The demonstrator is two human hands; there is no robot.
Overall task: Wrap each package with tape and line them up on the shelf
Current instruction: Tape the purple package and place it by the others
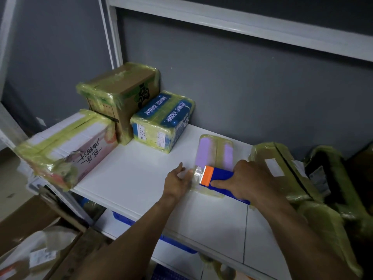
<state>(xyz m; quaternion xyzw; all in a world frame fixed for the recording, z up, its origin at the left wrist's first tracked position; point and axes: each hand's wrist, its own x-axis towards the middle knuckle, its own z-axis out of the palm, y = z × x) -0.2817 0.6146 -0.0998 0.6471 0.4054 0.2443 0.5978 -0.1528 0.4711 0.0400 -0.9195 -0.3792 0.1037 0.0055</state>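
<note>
Head view. Purple package (214, 154): flat on the white shelf (131, 178), centre right, partly taped. Right hand (248, 178): grasping the blue-and-orange tape dispenser (220, 178) over the package's near end. Left hand (177, 180): fingers fairly straight, touching the loose tape (197, 172) at the cutter. Taped boxes (121, 102): grouped far left. Risk, as judged: tape folds on itself or tears crooked if the left hand slackens; the light package may slide

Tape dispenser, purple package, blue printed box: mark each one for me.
tape dispenser (221, 175), head view, on its blue body.
purple package (204, 151), head view, on its left purple panel.
blue printed box (167, 110), head view, on its taped top face.
</note>
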